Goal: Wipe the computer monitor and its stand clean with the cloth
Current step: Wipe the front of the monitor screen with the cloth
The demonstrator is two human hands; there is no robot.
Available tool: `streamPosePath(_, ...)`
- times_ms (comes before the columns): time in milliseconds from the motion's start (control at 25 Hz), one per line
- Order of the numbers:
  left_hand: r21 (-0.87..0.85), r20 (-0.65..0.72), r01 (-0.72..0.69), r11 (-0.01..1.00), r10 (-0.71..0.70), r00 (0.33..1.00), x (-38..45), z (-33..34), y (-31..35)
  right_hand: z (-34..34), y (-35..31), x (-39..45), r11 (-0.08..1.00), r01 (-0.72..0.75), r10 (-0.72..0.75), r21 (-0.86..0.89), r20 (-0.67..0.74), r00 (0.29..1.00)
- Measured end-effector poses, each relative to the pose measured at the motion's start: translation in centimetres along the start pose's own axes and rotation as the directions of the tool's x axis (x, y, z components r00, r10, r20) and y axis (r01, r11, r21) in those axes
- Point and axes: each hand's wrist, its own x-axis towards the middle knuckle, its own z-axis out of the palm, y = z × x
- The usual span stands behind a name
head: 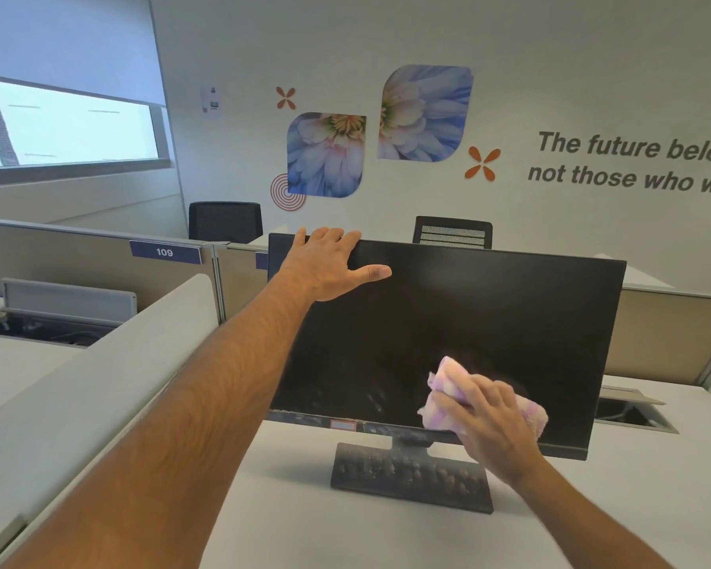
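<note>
Right hand point(495, 425) grips the pink cloth point(448, 388) against the monitor's point(489, 314) lower screen while the left hand point(329, 260), fingers hooked over its top-left edge, should brace against firm, overlapping strokes.

A single wide-angle camera, worn on the person's head, looks forward and slightly down from standing height over the white office surface point(288, 466). It sits close, within arm's reach of the black flat-screen computer monitor point(468, 322) near the surface's far edge, both forearms entering from the bottom edge. Beyond rise the partitions and the white wall with flower prints point(423, 112).
</note>
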Motion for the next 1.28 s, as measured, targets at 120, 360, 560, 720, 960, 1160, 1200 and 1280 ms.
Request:
streamPosePath(120,0.001,-0.003,-0.002,1.0,0.002,1.0,-0.1,0.0,-0.2,1.2,-0.9,-0.8,0.959,0.265,-0.256,-0.097,0.094,0.962)
streamPosePath(360,-0.003,-0.001,0.001,1.0,-0.001,1.0,-0.2,-0.1,-0.9,0.9,-0.9,0.3,0.988,0.137,-0.135,-0.069,0.04,0.99)
streamPosePath(560,0.001,-0.009,-0.003,1.0,0.004,1.0,-0.2,0.1,-1.2,1.4,-2.4,-0.5,0.899,0.426,-0.41,-0.106,0.148,0.9)
streamPosePath(720,-0.001,-0.01,-0.005,1.0,0.005,1.0,-0.2,0.2,-1.7,1.2,-1.8,0.9,0.982,0.185,-0.186,-0.037,0.002,0.983)
streamPosePath(960,0.002,-0.016,-0.015,1.0,0.015,1.0,-0.3,0.3,-2.0,0.6,-3.6,-0.1,0.9,0.427,-0.418,-0.092,0.097,0.903)
streamPosePath(1160,0.004,-0.011,-0.02,1.0,0.021,1.0,-0.2,0.4,-2.5,-0.3,-2.5,2.5,1.0,-0.017,0.02,0.021,-0.116,0.993)
streamPosePath(1200,0.003,-0.013,-0.021,1.0,0.021,1.0,-0.2,0.4,-2.5,-0.3,-2.5,2.4,1.0,-0.019,0.021,0.012,-0.104,0.994)
streamPosePath(1280,0.006,-0.017,-0.021,1.0,0.021,1.0,-0.2,0.5,-2.6,0.1,-2.7,1.4,0.965,0.251,-0.249,-0.08,0.03,0.968)
